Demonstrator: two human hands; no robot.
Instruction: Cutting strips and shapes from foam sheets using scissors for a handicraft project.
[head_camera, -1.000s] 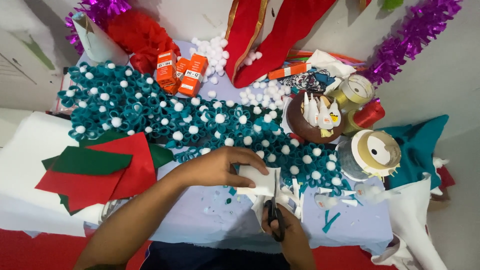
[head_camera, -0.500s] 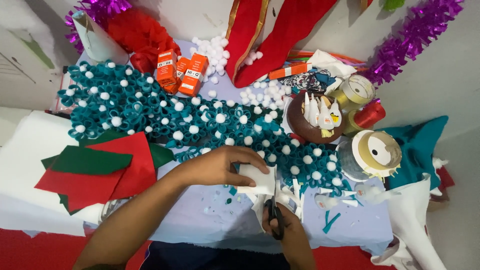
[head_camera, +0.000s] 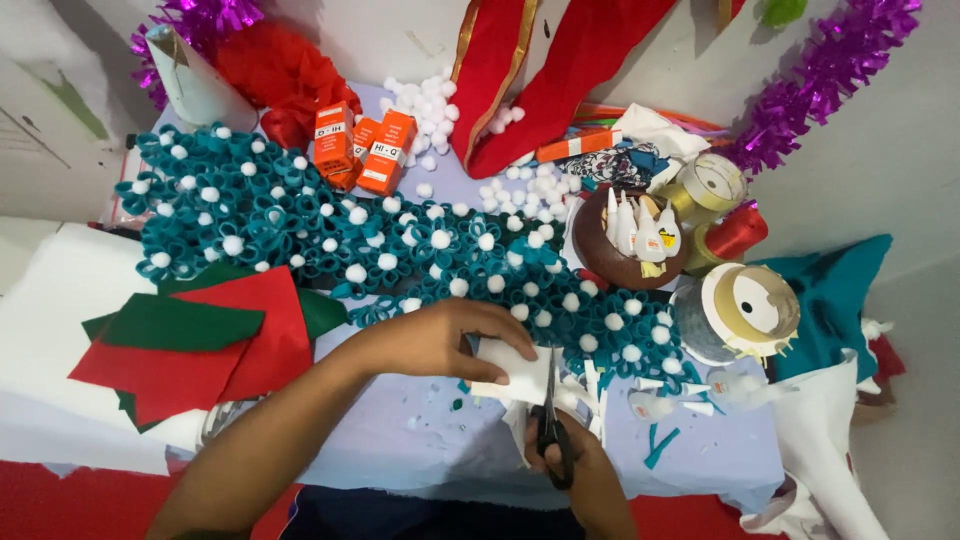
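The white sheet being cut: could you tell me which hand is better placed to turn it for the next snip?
Probably the left hand: it already grips the white sheet, while the right hand is occupied working the black scissors at its edge.

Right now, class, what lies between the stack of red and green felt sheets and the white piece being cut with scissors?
In the head view, the person's left hand and forearm lie between the felt sheets and the white piece, over the pale tablecloth.
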